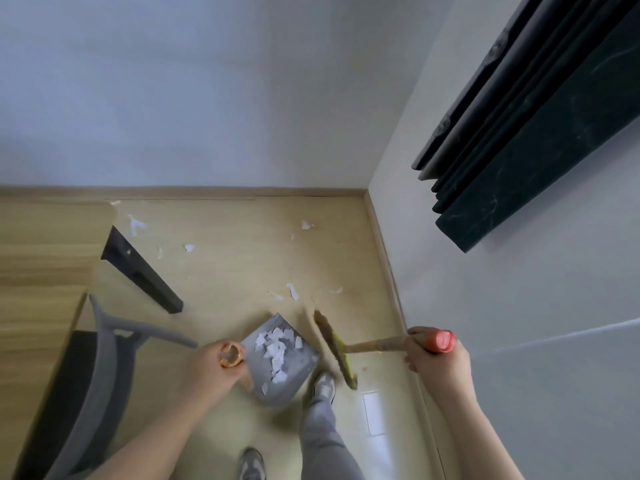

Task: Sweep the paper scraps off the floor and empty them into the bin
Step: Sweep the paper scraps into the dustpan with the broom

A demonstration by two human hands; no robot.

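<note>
My left hand (214, 367) grips the orange-tipped handle of a grey dustpan (298, 367), which holds a heap of white paper scraps (275, 348). My right hand (431, 355) grips the wooden broom handle (374, 345) just below its orange end cap. The broom's yellow-brown head (334, 348) rests on the floor right of the dustpan. More white paper scraps (292, 292) lie scattered on the wooden floor beyond the dustpan, toward the far wall. No bin is in view.
A wooden table (41, 258) with a black leg (142, 275) stands at the left, with a grey chair (100, 368) in front of it. White walls meet in a corner ahead. Dark curtains (540, 116) hang at the right. My feet (323, 388) stand by the dustpan.
</note>
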